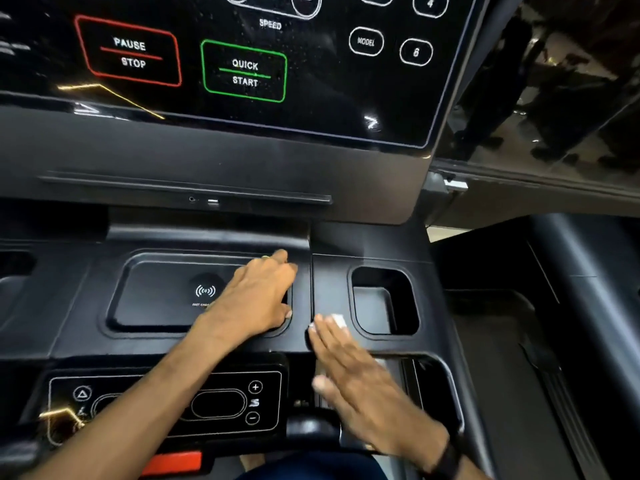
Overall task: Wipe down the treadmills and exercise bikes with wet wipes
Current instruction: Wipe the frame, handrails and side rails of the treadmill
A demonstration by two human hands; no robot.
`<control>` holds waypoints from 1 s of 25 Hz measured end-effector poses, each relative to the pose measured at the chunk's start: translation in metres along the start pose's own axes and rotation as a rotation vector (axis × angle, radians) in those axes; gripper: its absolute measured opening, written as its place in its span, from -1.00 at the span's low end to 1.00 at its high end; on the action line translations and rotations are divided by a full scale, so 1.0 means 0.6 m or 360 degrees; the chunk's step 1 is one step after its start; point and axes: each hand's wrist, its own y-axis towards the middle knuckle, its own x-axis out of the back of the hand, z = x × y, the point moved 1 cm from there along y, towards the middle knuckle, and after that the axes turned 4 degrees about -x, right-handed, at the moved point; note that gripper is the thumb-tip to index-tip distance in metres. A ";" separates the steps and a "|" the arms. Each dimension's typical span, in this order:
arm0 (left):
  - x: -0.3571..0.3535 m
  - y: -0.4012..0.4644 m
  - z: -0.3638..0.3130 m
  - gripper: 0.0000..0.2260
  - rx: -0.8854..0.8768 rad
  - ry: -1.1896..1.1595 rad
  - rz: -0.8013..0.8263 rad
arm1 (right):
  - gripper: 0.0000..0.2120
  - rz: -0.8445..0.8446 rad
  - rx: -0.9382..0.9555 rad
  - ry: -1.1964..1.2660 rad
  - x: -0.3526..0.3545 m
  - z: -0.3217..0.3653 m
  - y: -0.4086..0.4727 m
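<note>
White wet wipe (338, 321) flat on treadmill console (367, 244), on the strip between charging tray (156, 296) and cup pocket (384, 299). Pinned under straight fingers of right hand (360, 379), palm down, no curl. Dark band (448, 457) on that wrist. Left hand (258, 299) resting on tray's right edge, fingers bent over the rim, holding nothing visible. Above: glossy display (311, 64), PAUSE/STOP button (129, 51), QUICK START button (244, 72).

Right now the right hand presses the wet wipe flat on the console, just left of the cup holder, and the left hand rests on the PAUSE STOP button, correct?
Not quite. In the head view the left hand rests on the wireless charging tray, not the PAUSE STOP button. The rest holds.
</note>
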 end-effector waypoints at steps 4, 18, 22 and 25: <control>0.013 0.017 -0.019 -0.56 0.0033 0.0152 0.0082 | -0.27 -0.0127 -0.0257 -0.0102 0.018 -0.059 0.130; 0.030 0.064 -0.090 -0.53 -0.0098 0.0755 0.0387 | -0.17 -0.0719 -0.0980 0.0077 0.048 -0.205 0.142; 0.044 0.083 -0.090 -0.28 -0.0022 0.0639 0.0521 | -0.34 -0.0443 -0.0314 0.0043 0.040 -0.170 0.130; 0.044 0.085 -0.085 -0.28 -0.0004 0.0557 0.0537 | -0.35 -0.0592 -0.0661 0.0104 0.062 -0.267 0.086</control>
